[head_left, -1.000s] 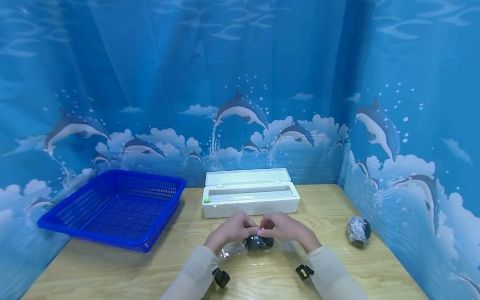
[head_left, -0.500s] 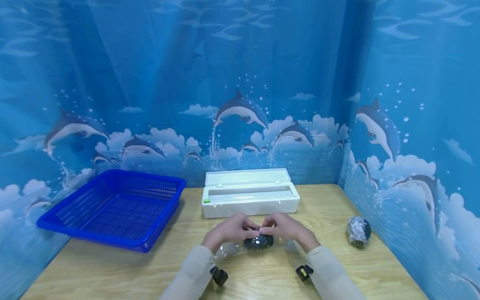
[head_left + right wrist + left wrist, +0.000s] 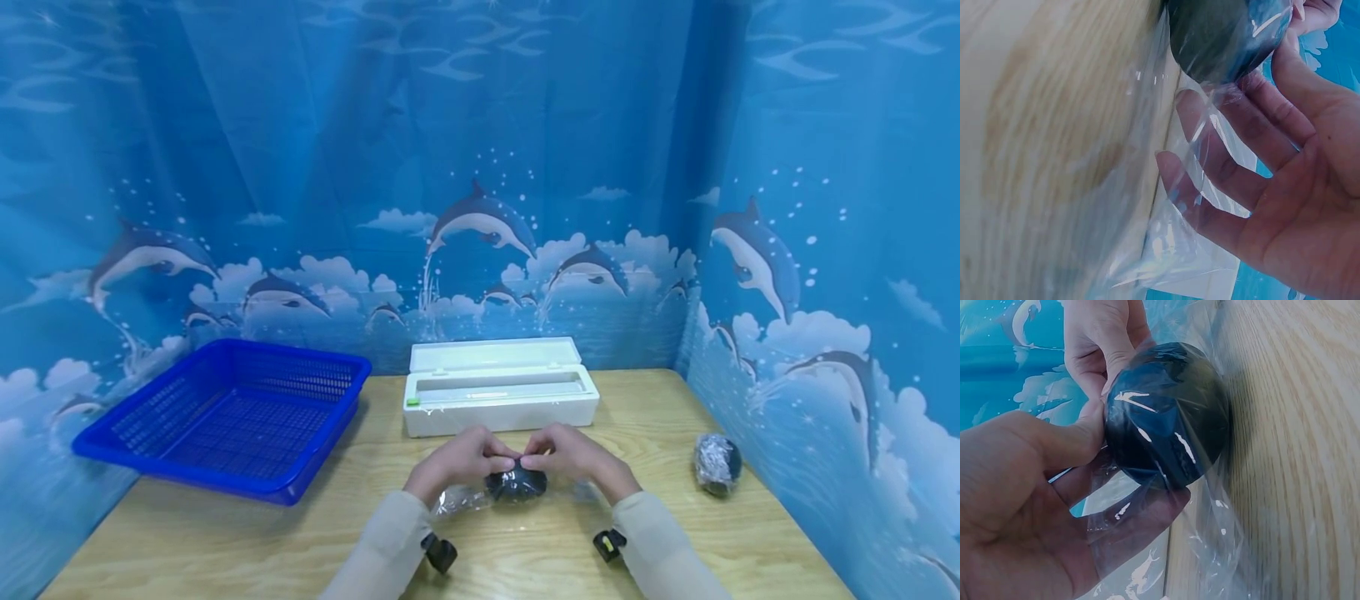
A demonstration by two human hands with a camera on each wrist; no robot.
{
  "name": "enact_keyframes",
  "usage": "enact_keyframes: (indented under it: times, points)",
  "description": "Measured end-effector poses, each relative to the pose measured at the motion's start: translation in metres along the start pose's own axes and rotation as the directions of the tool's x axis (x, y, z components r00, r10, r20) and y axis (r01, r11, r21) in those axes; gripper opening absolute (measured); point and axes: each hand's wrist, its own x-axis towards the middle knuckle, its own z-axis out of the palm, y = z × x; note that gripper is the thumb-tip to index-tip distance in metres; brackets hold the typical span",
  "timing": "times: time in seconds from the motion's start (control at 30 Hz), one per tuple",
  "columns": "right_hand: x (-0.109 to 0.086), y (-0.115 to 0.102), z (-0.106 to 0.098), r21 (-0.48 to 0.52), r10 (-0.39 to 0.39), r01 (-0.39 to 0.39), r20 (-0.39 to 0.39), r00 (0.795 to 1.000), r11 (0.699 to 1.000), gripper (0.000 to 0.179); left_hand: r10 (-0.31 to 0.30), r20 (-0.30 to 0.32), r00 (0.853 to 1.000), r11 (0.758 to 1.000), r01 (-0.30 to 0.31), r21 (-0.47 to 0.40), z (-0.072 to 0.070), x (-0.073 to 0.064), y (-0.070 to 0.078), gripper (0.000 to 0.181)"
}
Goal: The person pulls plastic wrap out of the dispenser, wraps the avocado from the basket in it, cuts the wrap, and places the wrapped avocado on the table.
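A smooth, dark, rounded object (image 3: 517,483) sits on the table under clear plastic film (image 3: 1222,531). My left hand (image 3: 465,458) is at its far left side, the thumb against the object's top and the fingers spread behind it under the film. Opposite, my right hand (image 3: 570,454) meets it with thumb and forefinger pinching film at the top. In the right wrist view, the other fingers (image 3: 1222,175) lie loosely bent behind the film. Both thumbs nearly touch. Loose film trails out on either side.
Behind the hands stands a white film-dispenser box (image 3: 502,417), lid raised, with a green slider. A blue plastic basket (image 3: 292,483) sits on the left. Near the right table edge lies a dark object wrapped in crinkled film (image 3: 717,464). A dolphin-print curtain (image 3: 480,125) surrounds the table (image 3: 525,558).
The fingertips have shifted slightly over the top of the dark object, and more of its rounded surface shows between the hands. The left forearm moved slightly left; everything else stays put.
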Motion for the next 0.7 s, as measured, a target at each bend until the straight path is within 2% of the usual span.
enact_keyframes:
  times: [0.2, 0.37, 0.47, 0.57, 0.63, 0.7]
  points:
    - [0.000, 0.001, 0.000, 0.001, 0.009, -0.009, 0.005, 1.000, 1.000, 0.011, -0.021, -0.008, 1.000, 1.000, 0.021, -0.009, 0.000, -0.001, 0.001, 0.018]
    - [-0.001, 0.001, 0.001, -0.009, -0.031, 0.031, 0.015, 0.999, 0.999, 0.014, 0.025, -0.019, 1.000, 0.999, -0.024, 0.037, 0.000, -0.004, 0.001, 0.023]
    - [-0.002, 0.001, 0.000, -0.019, -0.059, 0.060, 0.022, 0.998, 0.998, 0.016, 0.069, -0.056, 0.996, 0.992, -0.063, 0.110, 0.000, -0.006, 0.005, 0.025]
    - [-0.002, 0.000, -0.001, -0.029, -0.069, 0.070, 0.019, 0.997, 0.997, 0.017, 0.136, -0.092, 0.986, 0.971, -0.115, 0.208, 0.000, -0.008, 0.013, 0.017]
    - [-0.001, 0.000, -0.001, -0.035, -0.066, 0.067, 0.012, 0.998, 0.997, 0.018, 0.173, -0.098, 0.980, 0.947, -0.138, 0.290, 0.001, -0.009, 0.018, 0.013]
    - [0.000, 0.000, -0.002, -0.047, -0.064, 0.064, 0.001, 0.998, 0.997, 0.018, 0.183, -0.095, 0.978, 0.923, -0.138, 0.360, 0.002, -0.010, 0.023, 0.014]
